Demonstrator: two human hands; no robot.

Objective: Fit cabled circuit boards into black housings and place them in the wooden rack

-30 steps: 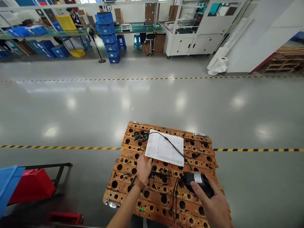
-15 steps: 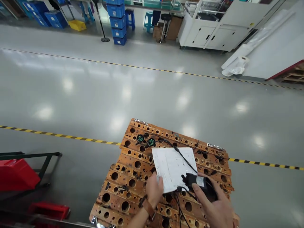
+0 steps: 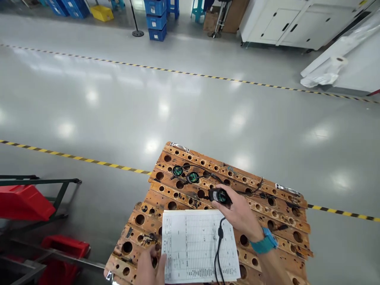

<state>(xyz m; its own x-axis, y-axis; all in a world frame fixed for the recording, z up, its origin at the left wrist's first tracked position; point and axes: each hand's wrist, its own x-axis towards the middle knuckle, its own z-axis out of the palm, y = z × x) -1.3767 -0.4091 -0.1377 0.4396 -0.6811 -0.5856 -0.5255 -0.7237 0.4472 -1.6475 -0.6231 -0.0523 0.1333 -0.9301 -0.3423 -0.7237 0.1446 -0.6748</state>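
My right hand [image 3: 237,209] is closed round a black cylindrical housing [image 3: 216,195], whose open end shows a green circuit board. It is held over the brown board with many round holes [image 3: 175,194]. My left hand [image 3: 151,265] is at the left edge of the printed form sheets [image 3: 202,245], thumb over the edge; its other fingers are partly hidden. A black cable [image 3: 220,233] lies across the paper. Farther back on the board are two round black parts with green circuit boards [image 3: 177,170] [image 3: 193,177], with thin black cables beside them.
Red bins [image 3: 26,202] and a dark green frame [image 3: 61,194] stand at the left. Yellow-black tape [image 3: 74,157] crosses the grey floor. Stacked blue crates [image 3: 156,21], a white cabinet [image 3: 282,23] and a wrapped roll [image 3: 326,71] stand beyond.
The paper has come toward me and left, along with my left hand. My right hand has carried the black housing forward and left, turning its circuit-board end into view.
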